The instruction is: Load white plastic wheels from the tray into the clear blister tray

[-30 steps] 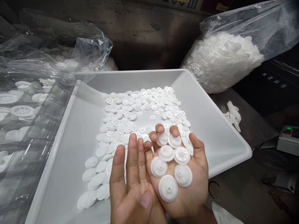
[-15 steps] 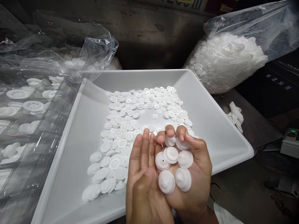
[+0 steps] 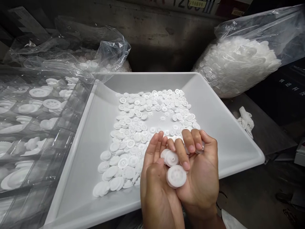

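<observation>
White plastic gears [image 3: 176, 176] rest where my two cupped palms meet, over the front of the tray. My left hand [image 3: 157, 187] is palm up, its fingers extended and slightly curved, its thumb bent in beside the gears. The gears lie against its inner edge. My right hand [image 3: 200, 178] curls its fingers inward; one fingertip touches the large gear, and other gears are partly hidden beneath the bent fingers. Beyond both hands, many similar gears [image 3: 130, 143] lie spread over the floor of the light grey tray [image 3: 71, 178].
Clear compartment trays [image 3: 47, 127] of white parts stand at left, with a crumpled plastic bag [image 3: 114, 47] behind. A full bag of white gears [image 3: 238, 66] leans at the back right. A white glove-like cloth [image 3: 246, 119] lies right of the tray.
The gears have shifted from my right palm towards my left hand, and my right fingers have curled over them. The tray and its surroundings appear slightly farther right in view.
</observation>
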The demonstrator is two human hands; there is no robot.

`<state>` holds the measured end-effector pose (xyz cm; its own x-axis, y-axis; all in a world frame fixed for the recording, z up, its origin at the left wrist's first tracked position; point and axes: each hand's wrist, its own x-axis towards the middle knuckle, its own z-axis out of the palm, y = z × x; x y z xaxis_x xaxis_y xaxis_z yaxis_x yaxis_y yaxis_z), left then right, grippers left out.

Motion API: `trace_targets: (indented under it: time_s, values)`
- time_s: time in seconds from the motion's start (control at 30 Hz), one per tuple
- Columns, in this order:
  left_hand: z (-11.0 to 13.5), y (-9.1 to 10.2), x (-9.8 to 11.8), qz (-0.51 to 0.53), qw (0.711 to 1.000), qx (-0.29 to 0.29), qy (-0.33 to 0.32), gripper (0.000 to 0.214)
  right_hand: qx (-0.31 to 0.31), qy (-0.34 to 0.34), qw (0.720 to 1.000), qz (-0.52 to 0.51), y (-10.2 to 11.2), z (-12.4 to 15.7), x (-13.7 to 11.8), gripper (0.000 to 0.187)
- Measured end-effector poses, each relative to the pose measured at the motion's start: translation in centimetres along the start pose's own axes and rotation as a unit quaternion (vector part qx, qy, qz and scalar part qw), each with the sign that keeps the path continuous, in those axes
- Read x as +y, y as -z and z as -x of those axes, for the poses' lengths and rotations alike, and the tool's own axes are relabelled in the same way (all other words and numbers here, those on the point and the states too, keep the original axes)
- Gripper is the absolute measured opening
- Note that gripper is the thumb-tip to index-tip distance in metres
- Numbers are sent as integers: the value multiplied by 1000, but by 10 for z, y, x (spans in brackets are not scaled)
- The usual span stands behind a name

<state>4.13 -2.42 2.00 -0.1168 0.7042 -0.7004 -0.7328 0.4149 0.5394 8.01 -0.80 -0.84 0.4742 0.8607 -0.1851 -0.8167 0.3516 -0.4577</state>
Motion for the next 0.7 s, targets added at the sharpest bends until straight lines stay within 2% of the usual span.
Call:
trace_targets:
  time_s: [0.17,0.3,0.4,0.5,0.6,0.67,0.7]
  values:
    - [-7,3,4,50,995,-21,84,25,-12,73,996,54,-3,4,-4,41]
    - [-13,5,5,129,979,-33,153,18,-37,140,983,110,-9,10,-5,42]
    - [-16,6,5,178,964,-43,191,13,-71,229,951,195,-12,14,-5,39]
    - [-18,6,8,196,956,-43,215,11,-121,250,927,252,-12,17,-3,38]
    - [-18,5,14,220,950,-26,222,15,-100,293,909,278,-7,20,-4,43]
    - [-19,6,18,232,947,-14,221,19,-107,343,869,342,0,21,-11,41]
    - [-19,6,20,234,947,-9,219,20,-141,352,835,399,4,21,-18,36]
